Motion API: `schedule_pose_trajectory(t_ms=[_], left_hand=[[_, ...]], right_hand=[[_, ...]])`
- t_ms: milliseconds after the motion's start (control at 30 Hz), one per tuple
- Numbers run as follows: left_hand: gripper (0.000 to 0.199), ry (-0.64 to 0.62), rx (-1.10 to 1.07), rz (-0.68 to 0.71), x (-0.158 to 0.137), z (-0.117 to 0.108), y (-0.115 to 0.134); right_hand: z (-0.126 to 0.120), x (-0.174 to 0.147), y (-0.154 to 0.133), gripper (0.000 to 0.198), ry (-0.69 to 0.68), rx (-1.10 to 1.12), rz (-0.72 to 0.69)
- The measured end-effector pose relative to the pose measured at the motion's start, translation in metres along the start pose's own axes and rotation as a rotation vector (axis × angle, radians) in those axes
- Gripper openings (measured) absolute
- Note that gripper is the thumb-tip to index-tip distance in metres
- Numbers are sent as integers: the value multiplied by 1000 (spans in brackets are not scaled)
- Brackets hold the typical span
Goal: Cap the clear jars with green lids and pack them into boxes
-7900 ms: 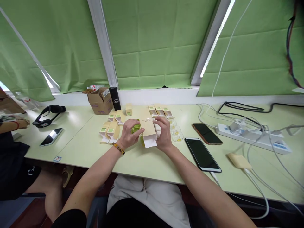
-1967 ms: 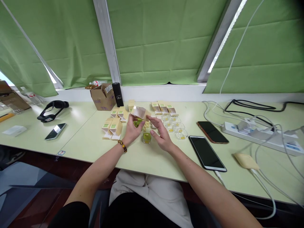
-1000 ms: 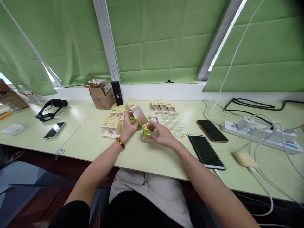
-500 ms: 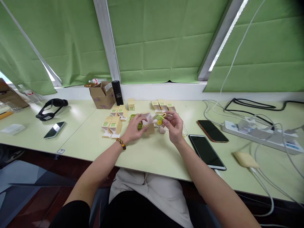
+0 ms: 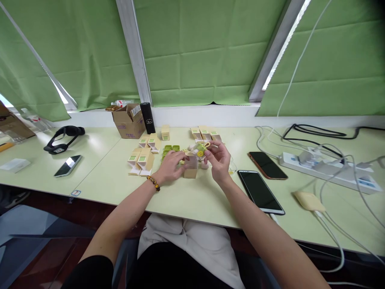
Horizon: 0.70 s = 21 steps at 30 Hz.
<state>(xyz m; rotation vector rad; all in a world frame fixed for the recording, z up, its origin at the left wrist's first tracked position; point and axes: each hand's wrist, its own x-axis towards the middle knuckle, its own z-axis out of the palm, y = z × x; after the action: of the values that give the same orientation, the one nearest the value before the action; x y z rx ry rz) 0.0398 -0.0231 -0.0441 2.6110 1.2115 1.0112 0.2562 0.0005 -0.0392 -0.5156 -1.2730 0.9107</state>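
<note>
My left hand (image 5: 170, 166) grips the side of a small cream cardboard box (image 5: 190, 173), which stands open at the top on the table. Between the thumb and fingers of my right hand (image 5: 221, 161) is a small green-and-yellow trinket with a yellow loop (image 5: 201, 153). It hangs just above the box's opening. Behind my left hand lie green square-celled pieces (image 5: 171, 148), partly covered by my fingers. A small pale pink lump (image 5: 205, 165) rests beside the box. More open cream boxes (image 5: 145, 159) stand left of my left hand.
More cream boxes (image 5: 204, 132) stand at the back. A brown carton (image 5: 129, 126) and black cylinder (image 5: 147, 118) are near the wall. To the right lie two phones, one white-rimmed (image 5: 261, 192), and a power strip (image 5: 327, 170) with loose cables. A black headset (image 5: 63, 139) lies left.
The cream box has come down upright onto the table, held by my left hand. The trinket in my right hand has shifted slightly left, over the box. More green pieces show.
</note>
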Motion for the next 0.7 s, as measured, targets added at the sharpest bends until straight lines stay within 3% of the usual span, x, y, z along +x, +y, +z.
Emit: schedule_pose_trajectory(t_ms=[167, 433, 700], left_hand=[[27, 158, -92, -32, 0, 6, -4], [27, 223, -196, -122, 0, 13, -12], [39, 252, -289, -149, 2, 14, -17]], right_hand=[[1, -4, -5, 50, -35, -154, 15], [6, -10, -10, 46, -77, -257, -40], [8, -12, -6, 38, -232, -366, -11]])
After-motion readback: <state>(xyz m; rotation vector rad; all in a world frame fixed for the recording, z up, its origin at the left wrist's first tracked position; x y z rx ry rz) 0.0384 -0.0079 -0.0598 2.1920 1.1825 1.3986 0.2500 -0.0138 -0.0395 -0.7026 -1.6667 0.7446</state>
